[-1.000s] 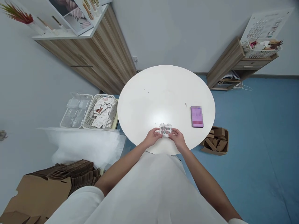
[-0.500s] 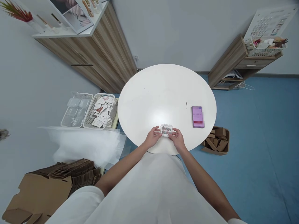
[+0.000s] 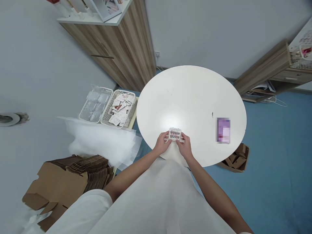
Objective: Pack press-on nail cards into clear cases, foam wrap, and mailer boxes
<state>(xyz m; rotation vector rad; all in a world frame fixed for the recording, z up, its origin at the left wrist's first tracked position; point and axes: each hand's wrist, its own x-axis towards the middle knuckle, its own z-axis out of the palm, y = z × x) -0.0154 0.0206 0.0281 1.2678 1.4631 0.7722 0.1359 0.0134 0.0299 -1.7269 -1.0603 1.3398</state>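
So the fingers of both hands are closed on the little clear case (image 3: 175, 134), left hand (image 3: 162, 144) pinching one end and right hand (image 3: 185, 147) the other, thumbs along the near side. Two rows of small coloured pieces show inside it. It's right over the near edge of the round white table (image 3: 187, 91), in front of the person's white top (image 3: 168, 195); honestly can't tell if it's resting on the surface or held just above. Further over on the right side of the table there's a purple item (image 3: 223, 130), too pixelated to read. Past that edge, down on the blue floor (image 3: 273, 136), sits a carton (image 3: 247, 160) with brown cardboard bits in it. Off to the left you've got a white basket (image 3: 132, 113) full of printed cards, a second basket (image 3: 84, 109) of clear plastic stuff just beside it, then a heap of thin white sheets (image 3: 102, 139) and a stack of flattened cardboard (image 3: 60, 182) nearest the person. Wood-grain cabinet (image 3: 134, 42) behind those, shelf unit (image 3: 265, 66) far right.
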